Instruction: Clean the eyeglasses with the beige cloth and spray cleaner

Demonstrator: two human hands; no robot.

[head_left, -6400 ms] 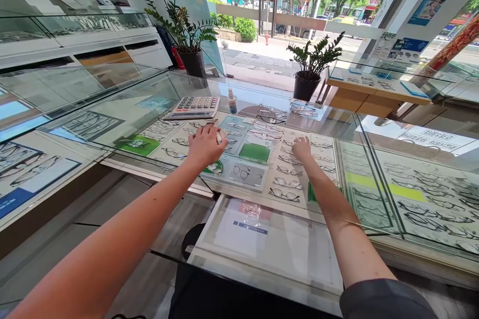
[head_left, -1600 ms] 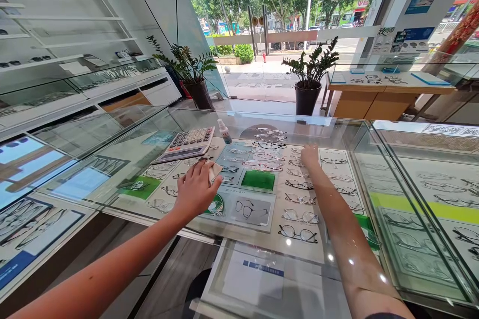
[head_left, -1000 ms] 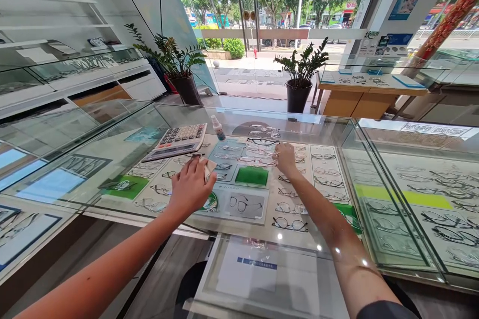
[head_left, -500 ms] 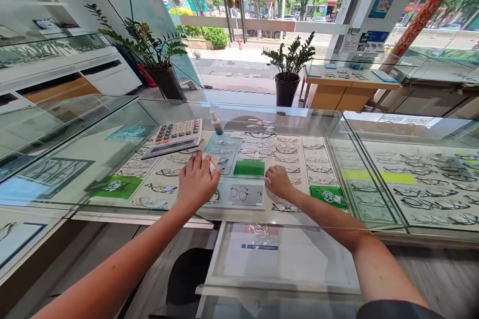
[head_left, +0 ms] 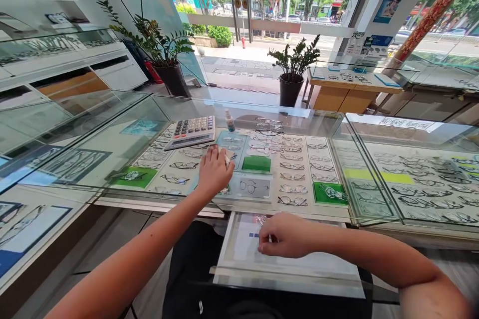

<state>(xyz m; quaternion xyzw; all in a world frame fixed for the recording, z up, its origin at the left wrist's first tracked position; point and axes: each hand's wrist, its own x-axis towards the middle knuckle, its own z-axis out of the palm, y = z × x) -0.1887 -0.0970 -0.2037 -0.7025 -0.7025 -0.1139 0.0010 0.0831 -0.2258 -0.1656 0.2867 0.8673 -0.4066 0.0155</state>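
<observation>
My left hand (head_left: 215, 172) rests on the glass counter top (head_left: 258, 108), its fingers bent over a small beige folded piece (head_left: 227, 155), which looks like cloth or paper. Most of that piece is hidden under the fingers. Low over the pulled-out drawer (head_left: 239, 271), my right hand (head_left: 284, 234) is closed, thumb and fingers curled toward each other. I cannot make out whether anything is in it. A clear crinkled object (head_left: 261, 219) lies in the drawer just beyond the knuckles.
A calculator (head_left: 192, 132) and a small spray bottle (head_left: 229, 120) stand on the glass beyond my left hand. Rows of eyeglasses (head_left: 292, 201) and green cards (head_left: 256, 163) lie inside the showcase. Potted plants (head_left: 292, 89) stand behind the counter, near the glass front.
My right hand has pulled back from the counter top to above the drawer. The left hand stays on the beige piece. The view has shifted slightly.
</observation>
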